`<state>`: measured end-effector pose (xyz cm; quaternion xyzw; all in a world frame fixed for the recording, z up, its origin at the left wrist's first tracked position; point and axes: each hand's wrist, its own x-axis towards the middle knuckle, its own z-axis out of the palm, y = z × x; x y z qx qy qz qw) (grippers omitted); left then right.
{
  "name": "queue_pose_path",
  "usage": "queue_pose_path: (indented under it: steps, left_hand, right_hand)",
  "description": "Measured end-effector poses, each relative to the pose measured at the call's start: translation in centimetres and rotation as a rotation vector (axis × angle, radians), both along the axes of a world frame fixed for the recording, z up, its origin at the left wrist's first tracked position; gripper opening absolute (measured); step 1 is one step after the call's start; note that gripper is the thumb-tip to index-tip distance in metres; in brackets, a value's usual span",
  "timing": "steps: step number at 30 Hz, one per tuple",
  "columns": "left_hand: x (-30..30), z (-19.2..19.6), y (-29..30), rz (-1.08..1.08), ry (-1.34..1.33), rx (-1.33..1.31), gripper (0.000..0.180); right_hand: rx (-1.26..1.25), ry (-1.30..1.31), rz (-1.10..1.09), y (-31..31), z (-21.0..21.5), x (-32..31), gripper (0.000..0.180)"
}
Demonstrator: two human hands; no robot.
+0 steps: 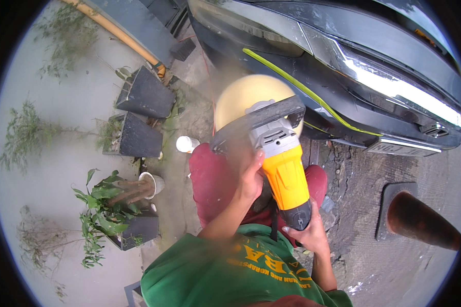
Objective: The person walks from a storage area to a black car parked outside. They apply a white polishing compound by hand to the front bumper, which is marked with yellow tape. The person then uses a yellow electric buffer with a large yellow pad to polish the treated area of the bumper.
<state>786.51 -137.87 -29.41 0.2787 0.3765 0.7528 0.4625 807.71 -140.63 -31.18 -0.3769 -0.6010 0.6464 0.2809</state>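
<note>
A yellow and black car polisher with a grey metal head is held upright over my lap, its round cream pad pointing away from me. My left hand grips the polisher near its head, below the black loop handle; the thumb shows against the housing, while the other fingers are blurred and partly hidden. My right hand is wrapped around the black rear end of the body. Just beyond the pad is the dark car bumper, with a yellow-green strip of tape along it.
A white cup-like container stands on the ground left of my knee. Dark planters and a leafy potted plant line the pale wall at left. An orange pipe runs along that wall. A worn traffic cone lies at right on cracked concrete.
</note>
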Motion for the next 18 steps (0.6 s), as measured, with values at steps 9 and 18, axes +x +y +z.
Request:
queue_pose_path:
  steps: [9, 18]
  left_hand:
    - [-7.5, 4.4, -2.3, 0.497, -0.151, 0.166, 0.07]
    - [-22.4, 4.3, -2.1, 0.321, -0.217, 0.268, 0.076]
  right_hand:
    - [0.173, -0.004, 0.24, 1.9, 1.4, -8.8, 0.094]
    - [0.21, 0.203, 0.563, 10.3, 1.7, -17.4, 0.066]
